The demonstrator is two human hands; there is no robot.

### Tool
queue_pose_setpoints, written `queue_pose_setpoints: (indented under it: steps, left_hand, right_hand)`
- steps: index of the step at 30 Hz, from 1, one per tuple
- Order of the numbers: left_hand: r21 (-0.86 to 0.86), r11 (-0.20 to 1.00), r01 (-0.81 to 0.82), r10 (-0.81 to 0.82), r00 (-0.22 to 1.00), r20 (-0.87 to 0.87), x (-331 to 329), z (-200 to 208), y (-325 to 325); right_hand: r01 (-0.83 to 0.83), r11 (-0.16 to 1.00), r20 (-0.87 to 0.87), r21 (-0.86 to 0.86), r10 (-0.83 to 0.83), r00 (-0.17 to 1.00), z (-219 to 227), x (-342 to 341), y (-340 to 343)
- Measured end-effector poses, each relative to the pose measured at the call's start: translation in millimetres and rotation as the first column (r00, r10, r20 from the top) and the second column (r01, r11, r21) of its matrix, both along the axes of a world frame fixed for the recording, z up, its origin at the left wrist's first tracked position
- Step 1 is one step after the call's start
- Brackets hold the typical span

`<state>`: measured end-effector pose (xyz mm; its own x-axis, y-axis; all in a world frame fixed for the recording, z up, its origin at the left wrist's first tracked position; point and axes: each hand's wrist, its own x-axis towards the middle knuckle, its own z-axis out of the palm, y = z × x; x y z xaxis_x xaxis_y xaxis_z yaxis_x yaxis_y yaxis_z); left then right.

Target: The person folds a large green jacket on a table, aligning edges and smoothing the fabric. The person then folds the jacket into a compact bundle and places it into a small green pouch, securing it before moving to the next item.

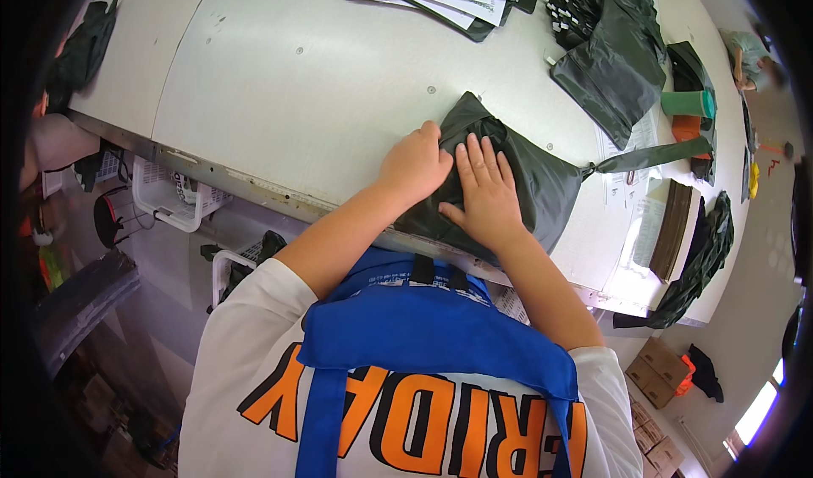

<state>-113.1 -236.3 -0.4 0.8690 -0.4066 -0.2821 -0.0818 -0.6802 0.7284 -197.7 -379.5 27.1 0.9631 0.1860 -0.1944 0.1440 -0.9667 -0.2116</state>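
Pale, screw-dotted bench (pixel 254 80) is carrying a dark green-black, glossy fabric bag (pixel 546 194) at its near edge, directly under both hands. Long axis incl. narrow same-colour strip (pixel 652 156) is running approx L-R, strip trailing R. R hand (pixel 487 192) is lying flat on top, fingers straight, nearer strip. L hand (pixel 415 166) is curling fingers at bag's L edge; can't tell if gripping.
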Motion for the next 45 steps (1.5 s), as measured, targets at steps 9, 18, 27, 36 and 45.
queue_pose_setpoints:
  steps: [9,18,27,36,45]
  left_hand:
    - [-0.056,0.975,0.216,-0.202,0.961,0.19,-1,-4,-26]
    - [0.022,0.987,0.16,-0.162,0.978,0.133,5,15,-28]
    - [0.156,0.895,0.418,-0.446,0.833,0.329,-34,14,-84]
    - [0.414,0.796,0.442,-0.555,0.806,0.207,-10,-5,-77]
    - [0.302,0.937,0.175,-0.261,0.926,0.273,-19,23,-35]
  right_hand:
    - [0.013,0.999,-0.055,-0.045,-0.015,0.998,-31,5,7]
    - [0.249,0.966,0.094,0.066,-0.254,0.963,-4,-37,-33]
    - [0.275,0.962,0.045,0.0,-0.274,0.961,-39,-40,-35]
    - [0.237,0.846,0.302,0.478,-0.411,0.86,-41,-50,-47]
    - [0.198,0.97,0.27,0.144,-0.231,0.935,-26,-42,-31]
